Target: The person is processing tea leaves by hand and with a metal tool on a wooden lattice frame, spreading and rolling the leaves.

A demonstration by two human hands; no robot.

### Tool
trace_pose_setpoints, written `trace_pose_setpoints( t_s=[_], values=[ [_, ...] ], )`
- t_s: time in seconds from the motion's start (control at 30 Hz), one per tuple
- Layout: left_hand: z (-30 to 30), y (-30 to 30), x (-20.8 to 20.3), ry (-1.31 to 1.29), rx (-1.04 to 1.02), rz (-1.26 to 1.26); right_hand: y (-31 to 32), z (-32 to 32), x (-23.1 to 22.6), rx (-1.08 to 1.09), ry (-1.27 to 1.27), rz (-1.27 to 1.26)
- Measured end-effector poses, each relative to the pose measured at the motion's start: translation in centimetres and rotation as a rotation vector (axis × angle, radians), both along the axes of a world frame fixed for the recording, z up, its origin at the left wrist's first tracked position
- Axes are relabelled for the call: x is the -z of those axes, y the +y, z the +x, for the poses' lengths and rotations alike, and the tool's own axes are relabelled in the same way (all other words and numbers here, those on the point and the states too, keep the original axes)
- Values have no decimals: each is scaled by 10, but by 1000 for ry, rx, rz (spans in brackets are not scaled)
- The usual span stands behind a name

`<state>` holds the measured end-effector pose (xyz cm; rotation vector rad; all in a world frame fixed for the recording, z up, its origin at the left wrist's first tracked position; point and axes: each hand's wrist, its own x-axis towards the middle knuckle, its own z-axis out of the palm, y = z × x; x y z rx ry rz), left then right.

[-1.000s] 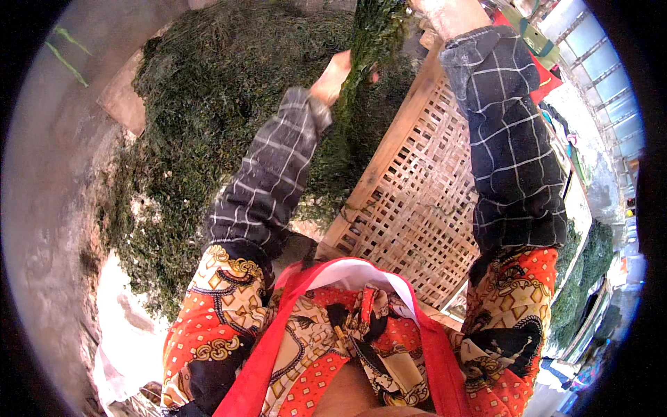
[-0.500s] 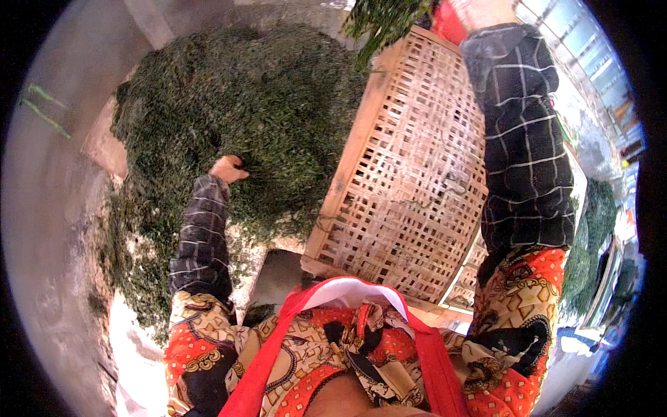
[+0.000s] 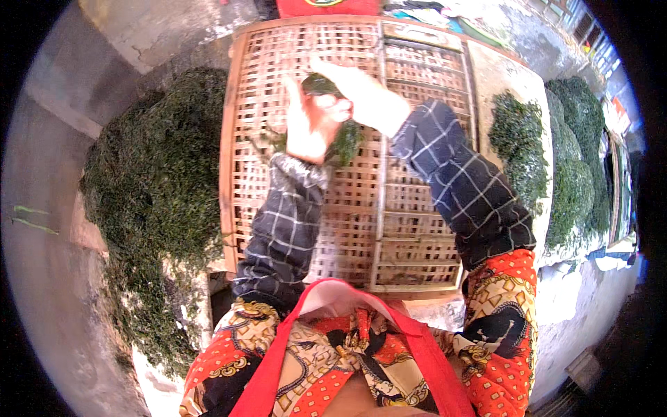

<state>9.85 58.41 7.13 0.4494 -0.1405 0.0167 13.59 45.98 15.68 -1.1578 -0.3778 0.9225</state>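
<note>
My left hand (image 3: 311, 128) and my right hand (image 3: 365, 96) are close together above a woven bamboo tray (image 3: 267, 59) with a wooden rim. A small clump of dark green leaves (image 3: 319, 85) sits between them, both hands curved around it; their fingers are partly washed out by glare and motion. Another loose bunch of leaves (image 3: 346, 144) shows just below the hands, over the weave. To the left of the tray lies a large heap of dark green leaves (image 3: 156, 174), with no hand on it.
A slatted wooden frame (image 3: 417, 217) covers the tray's right part. A smaller leaf pile (image 3: 517, 142) rests on a pale surface to the right, with bigger leaf mounds (image 3: 580, 132) beyond. Something red (image 3: 326, 8) stands past the tray's far edge.
My left hand has left the big leaf heap and moved right, over the tray. My right hand has come in from the far right to meet it. The view has turned rightward.
</note>
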Motion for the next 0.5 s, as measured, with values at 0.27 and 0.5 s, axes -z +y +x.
trace_pose_setpoints(
  t_s=[0.27,0.5],
  values=[
    [112,-21,-2,-95,-87,-69,-86,104,17,77,-892,-438],
    [183,13,-25,-52,-169,81,-137,201,4,144,-1581,-669]
  ],
)
